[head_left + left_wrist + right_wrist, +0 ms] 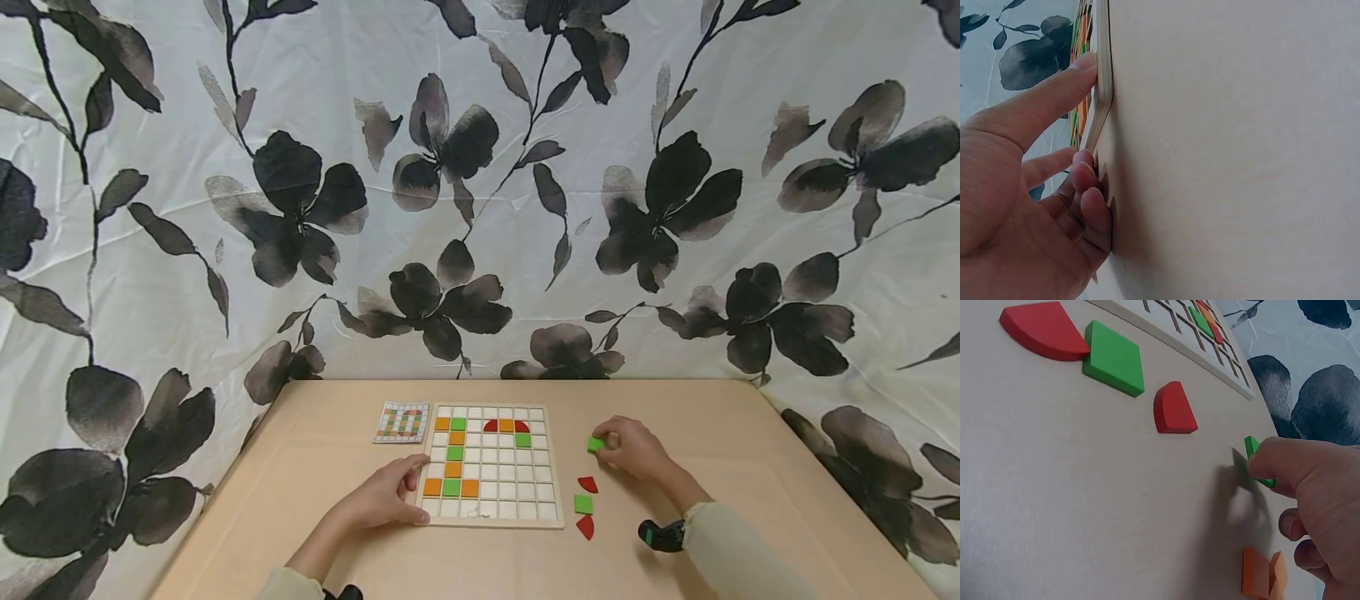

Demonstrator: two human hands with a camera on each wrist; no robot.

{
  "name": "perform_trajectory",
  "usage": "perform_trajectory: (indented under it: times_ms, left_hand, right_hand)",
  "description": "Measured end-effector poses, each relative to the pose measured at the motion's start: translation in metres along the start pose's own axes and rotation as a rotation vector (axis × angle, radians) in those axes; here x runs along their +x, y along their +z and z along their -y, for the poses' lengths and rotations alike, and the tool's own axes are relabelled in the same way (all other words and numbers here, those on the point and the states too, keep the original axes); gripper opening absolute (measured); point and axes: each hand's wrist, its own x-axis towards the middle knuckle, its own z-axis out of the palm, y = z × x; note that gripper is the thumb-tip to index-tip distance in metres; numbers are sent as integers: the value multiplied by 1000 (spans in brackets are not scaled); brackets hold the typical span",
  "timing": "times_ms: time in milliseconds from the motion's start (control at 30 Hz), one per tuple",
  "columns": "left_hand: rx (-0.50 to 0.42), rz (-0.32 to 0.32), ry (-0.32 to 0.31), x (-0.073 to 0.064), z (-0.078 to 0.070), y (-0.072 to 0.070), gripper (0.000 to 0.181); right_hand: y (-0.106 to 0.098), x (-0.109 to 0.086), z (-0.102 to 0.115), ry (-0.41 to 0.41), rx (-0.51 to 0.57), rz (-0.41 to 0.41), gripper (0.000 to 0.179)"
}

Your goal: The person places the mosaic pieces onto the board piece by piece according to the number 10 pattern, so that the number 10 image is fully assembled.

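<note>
A white grid board (557,505) with a pale wooden rim lies on the table, holding several orange and green squares and two red quarter-round tiles. My left hand (386,493) holds its near left corner, the thumb (1085,62) against the rim and the fingers at the left side. Right of the board, my right hand (630,448) pinches a green square tile (1252,447) between thumb and finger, just above the table. Nearer to me lie a red quarter-round tile (1174,411), another green square tile (1115,359) and a second red one (1044,328).
A small pattern card (401,422) lies beside the board's far left corner. Orange tiles (1257,573) sit under the right hand, hidden in the head view. A floral cloth (525,208) hangs behind the table (360,575). A black wrist strap (662,536) circles the right wrist.
</note>
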Motion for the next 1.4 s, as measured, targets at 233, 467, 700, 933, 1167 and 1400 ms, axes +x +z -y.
perform_trajectory:
  times_ms: [233, 467, 700, 933, 1167, 1400]
  left_hand:
    - [14, 5, 21, 2, 0, 1, 83]
    - [16, 3, 19, 2, -1, -1, 83]
    - [22, -3, 14, 6, -1, -3, 82]
    - [8, 8, 9, 0, 0, 0, 83]
    - [1, -1, 10, -2, 1, 1, 84]
    - [19, 5, 7, 1, 1, 0, 83]
  right_hand:
    - [3, 3, 11, 8, 14, -8, 20]
    - [7, 8, 26, -12, 37, 6, 20]
    - [10, 18, 36, -36, 73, 3, 20]
    - [21, 19, 49, -27, 114, 52, 21]
    - [25, 20, 57, -53, 105, 26, 21]
    - [27, 23, 64, -93, 112, 39, 21]
